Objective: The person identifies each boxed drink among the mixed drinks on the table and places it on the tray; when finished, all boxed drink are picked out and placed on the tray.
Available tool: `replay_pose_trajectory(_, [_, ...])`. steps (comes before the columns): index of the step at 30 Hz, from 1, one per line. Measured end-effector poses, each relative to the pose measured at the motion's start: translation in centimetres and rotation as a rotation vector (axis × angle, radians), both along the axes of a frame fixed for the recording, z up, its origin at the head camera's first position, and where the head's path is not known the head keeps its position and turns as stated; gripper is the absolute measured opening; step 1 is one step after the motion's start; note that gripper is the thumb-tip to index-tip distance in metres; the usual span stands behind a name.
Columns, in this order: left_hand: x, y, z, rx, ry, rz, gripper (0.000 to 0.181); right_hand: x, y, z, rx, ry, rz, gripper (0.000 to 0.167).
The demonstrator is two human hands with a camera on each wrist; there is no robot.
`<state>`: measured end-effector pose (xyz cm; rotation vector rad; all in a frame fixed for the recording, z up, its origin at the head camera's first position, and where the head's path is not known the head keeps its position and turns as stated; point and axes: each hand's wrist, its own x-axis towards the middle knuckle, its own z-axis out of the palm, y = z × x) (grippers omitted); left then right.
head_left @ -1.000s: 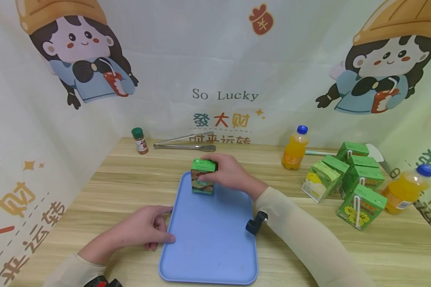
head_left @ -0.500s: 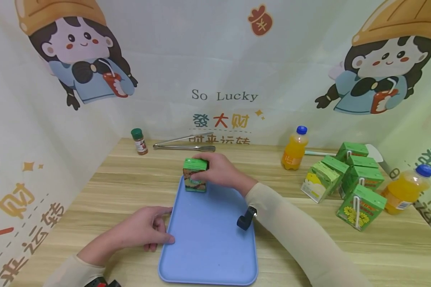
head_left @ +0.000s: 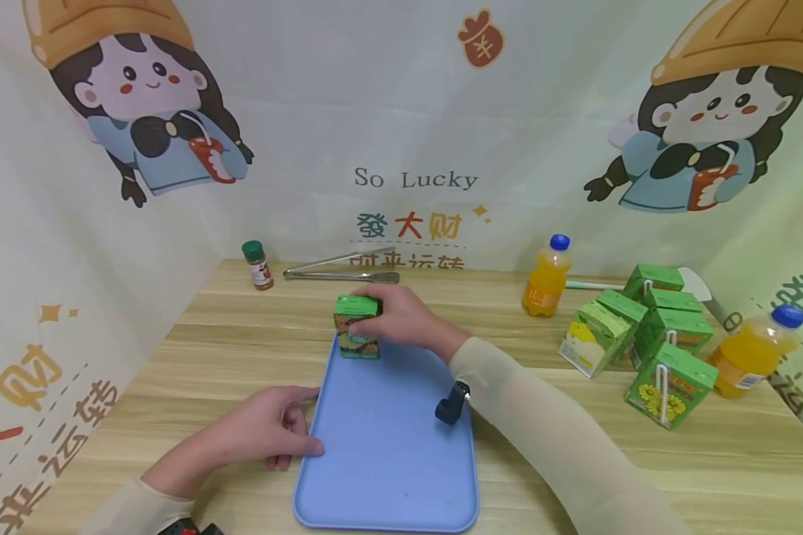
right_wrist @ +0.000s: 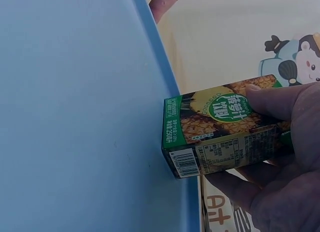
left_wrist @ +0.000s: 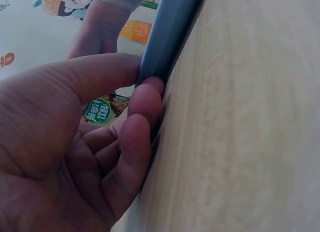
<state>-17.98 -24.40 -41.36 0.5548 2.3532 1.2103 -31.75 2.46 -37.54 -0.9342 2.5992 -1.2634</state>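
The right hand (head_left: pixel 408 316) grips an upright green and brown juice carton (head_left: pixel 359 343) at the far left corner of a blue tray (head_left: pixel 388 438). In the right wrist view the thumb lies on the front of the carton (right_wrist: pixel 225 112) and the fingers are behind it; its base is at the tray surface (right_wrist: pixel 85 112). At the tray's left edge, the left hand (head_left: pixel 261 427) pinches the rim, thumb on top. The left wrist view shows the thumb and fingertips of the left hand (left_wrist: pixel 75 137) around the tray rim (left_wrist: pixel 167 37).
Several green juice cartons (head_left: pixel 669 386) stand at the right, between two orange drink bottles (head_left: pixel 545 279). A white-headed utensil (head_left: pixel 592 285) lies behind them. Metal tongs (head_left: pixel 341 276) and a green-capped jar (head_left: pixel 259 269) are at the back left.
The right hand has moved left with the carton, from just inside the tray's far edge to its far left corner. The left hand has kept its place on the rim.
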Motion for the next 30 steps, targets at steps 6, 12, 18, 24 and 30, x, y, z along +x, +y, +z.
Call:
replay_pose_trajectory(6, [-0.09, 0.05, 0.01, -0.004, -0.002, 0.002, 0.100, 0.01, -0.36, 0.00, -0.013, 0.005, 0.000, 0.054])
replay_pose_trajectory(12, [-0.11, 0.09, 0.03, -0.011, -0.007, 0.005, 0.100, 0.00, -0.62, -0.08, -0.021, 0.019, -0.001, 0.055])
replay_pose_trajectory(18, [-0.03, 0.12, 0.08, -0.015, -0.007, 0.010, 0.101, -0.01, -0.76, -0.31, -0.043, 0.033, 0.008, 0.054])
replay_pose_trajectory(24, [-0.02, 0.05, 0.12, -0.010, -0.011, 0.009, 0.100, -0.05, -0.84, -0.56, -0.061, 0.037, 0.019, 0.057])
replay_pose_trajectory(30, [-0.10, 0.06, 0.09, -0.011, -0.008, 0.010, 0.100, 0.23, -0.69, -0.50, -0.056, 0.013, -0.002, 0.069])
